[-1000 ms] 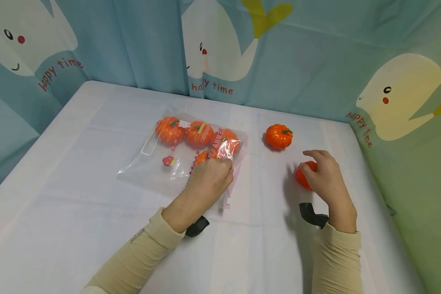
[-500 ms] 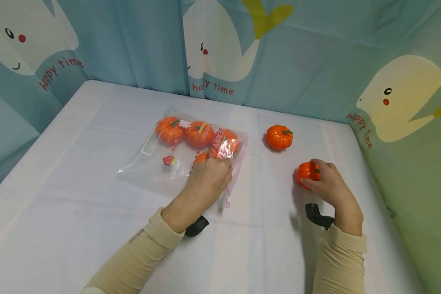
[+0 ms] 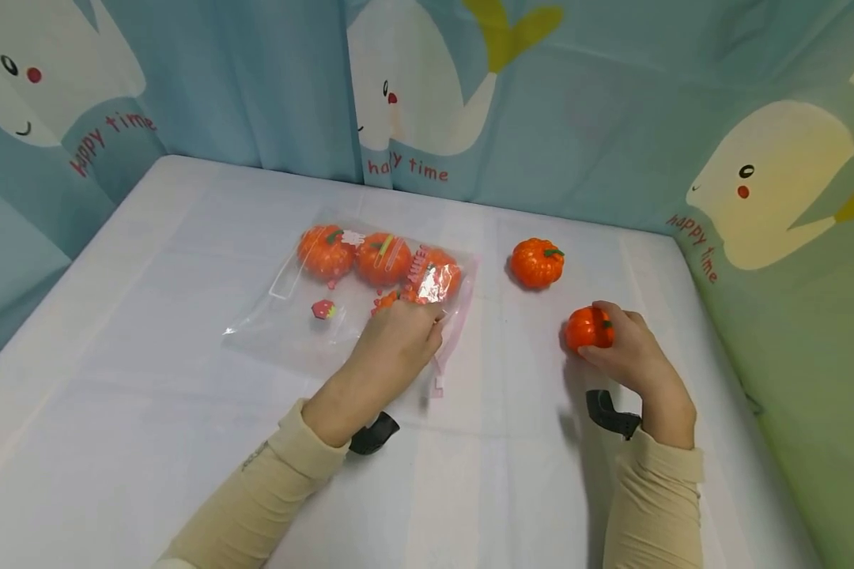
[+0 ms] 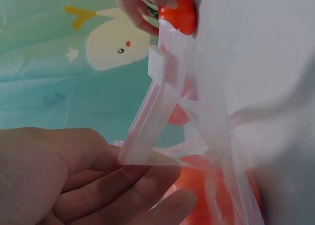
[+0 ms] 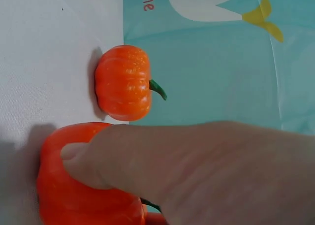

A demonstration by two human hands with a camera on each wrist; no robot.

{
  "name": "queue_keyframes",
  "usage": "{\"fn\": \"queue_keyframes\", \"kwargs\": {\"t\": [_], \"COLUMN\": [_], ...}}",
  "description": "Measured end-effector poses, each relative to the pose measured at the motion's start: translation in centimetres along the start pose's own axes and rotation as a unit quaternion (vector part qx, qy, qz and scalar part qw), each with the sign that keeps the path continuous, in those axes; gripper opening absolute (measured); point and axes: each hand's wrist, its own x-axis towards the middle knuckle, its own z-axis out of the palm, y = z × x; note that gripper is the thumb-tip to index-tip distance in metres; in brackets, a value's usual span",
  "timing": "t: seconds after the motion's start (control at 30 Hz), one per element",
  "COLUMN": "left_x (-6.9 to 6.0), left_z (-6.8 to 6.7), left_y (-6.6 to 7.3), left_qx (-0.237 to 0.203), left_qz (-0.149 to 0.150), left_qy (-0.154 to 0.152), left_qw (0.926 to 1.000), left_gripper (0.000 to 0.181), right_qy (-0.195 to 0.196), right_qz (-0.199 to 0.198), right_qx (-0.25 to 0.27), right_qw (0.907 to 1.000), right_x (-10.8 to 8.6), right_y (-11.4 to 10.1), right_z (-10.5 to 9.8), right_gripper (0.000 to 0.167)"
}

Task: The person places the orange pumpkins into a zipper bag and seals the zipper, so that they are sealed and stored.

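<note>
My left hand (image 3: 397,340) pinches the pink zip edge of a clear plastic zip bag (image 3: 285,324). In the left wrist view, the bag's mouth gapes beside my thumb, with its white slider (image 4: 157,65) further along the edge. Several orange toy pumpkins (image 3: 325,253) lie inside the bag, one partly covered by my left hand. On the right, my right hand (image 3: 633,352) grips another toy pumpkin (image 3: 587,329), its thumb (image 5: 91,161) pressed on the side in the right wrist view. Whether this pumpkin touches the table is hard to tell.
One more toy pumpkin (image 3: 537,263) sits loose on the white-covered table (image 3: 149,379), between the bag and the right hand, further back. A blue-green curtain (image 3: 583,134) with whale prints borders the table's back and sides. Black curved mounts (image 3: 612,415) show at both wrists.
My right hand has come down onto the right-hand pumpkin, and its fingers have closed around it. The left hand keeps its hold on the bag edge, nearly still.
</note>
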Motion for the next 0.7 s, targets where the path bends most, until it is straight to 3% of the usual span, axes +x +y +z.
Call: {"fn": "queue_keyframes", "kwargs": {"t": [0.3, 0.7], "left_x": [0.1, 0.0], "left_z": [-0.1, -0.1], "left_y": [-0.1, -0.1], "left_qx": [-0.02, -0.014], "left_qz": [-0.004, -0.003], "left_qy": [0.0, 0.001], "left_qw": [0.9998, 0.9999], "left_gripper": [0.035, 0.021], "right_qy": [0.003, 0.022], "right_qz": [-0.014, -0.111], "right_qx": [0.016, 0.045], "right_qw": [0.9998, 0.9925], "right_x": [0.2, 0.2], "right_y": [-1.2, -3.0], "right_z": [0.3, 1.3], "right_gripper": [0.076, 0.068]}}
